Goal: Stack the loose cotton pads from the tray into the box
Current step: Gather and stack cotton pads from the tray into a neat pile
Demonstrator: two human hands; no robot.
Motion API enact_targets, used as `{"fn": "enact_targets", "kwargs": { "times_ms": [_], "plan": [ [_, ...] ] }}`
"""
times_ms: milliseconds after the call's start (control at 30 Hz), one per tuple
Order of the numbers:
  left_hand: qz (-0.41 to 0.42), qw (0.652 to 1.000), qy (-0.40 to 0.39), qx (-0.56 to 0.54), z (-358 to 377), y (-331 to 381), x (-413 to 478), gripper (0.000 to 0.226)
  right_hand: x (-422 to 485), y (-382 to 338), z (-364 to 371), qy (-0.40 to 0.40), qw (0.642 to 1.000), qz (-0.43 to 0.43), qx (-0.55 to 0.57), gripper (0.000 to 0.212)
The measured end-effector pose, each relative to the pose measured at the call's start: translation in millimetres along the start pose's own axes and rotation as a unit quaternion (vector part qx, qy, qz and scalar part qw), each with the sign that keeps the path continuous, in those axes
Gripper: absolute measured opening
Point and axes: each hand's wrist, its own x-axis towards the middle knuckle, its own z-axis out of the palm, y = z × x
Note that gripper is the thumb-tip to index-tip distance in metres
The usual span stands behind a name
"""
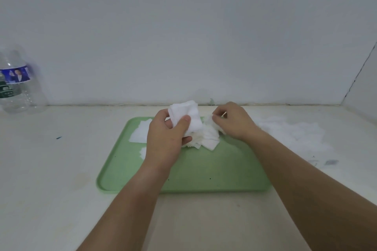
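Cotton pads (pixel 208 138) lie heaped at the far middle of the green tray (pixel 204 173). The left hand (pixel 163 140) grips a stack (pixel 184 111) of them above the tray. The right hand (pixel 232 122) pinches a pad (pixel 210 121) at the heap's right.

Diffuse, dim light is spreading evenly, giving the wall (pixel 183 26) a grey-blue cast. Faint shadows are lying on the tray (pixel 204 169) beneath the arms (pixel 285 165). At nine o'clock the bottle (pixel 18 81) is smearing into blur and leaning with lens distortion. The pads (pixel 184 112) are glaring white, losing texture; a pale patch (pixel 295 134) at three o'clock is blurring.
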Motion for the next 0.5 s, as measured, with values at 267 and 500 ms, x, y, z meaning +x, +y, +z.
{"fn": "enact_targets", "kwargs": {
  "times_ms": [267,500],
  "plan": [
    [0.001,0.999,-0.04,0.026,5.7,-0.4,-5.5,0.011,-42.5,-25.5,-19.9,0.039,0.928,0.119,0.351,0.02],
    [0.019,0.993,-0.104,0.05,13.7,-1.8,-14.2,0.014,-83.8,-35.6,-17.3,-0.013,0.82,0.223,0.526,0.025]
  ]
}}
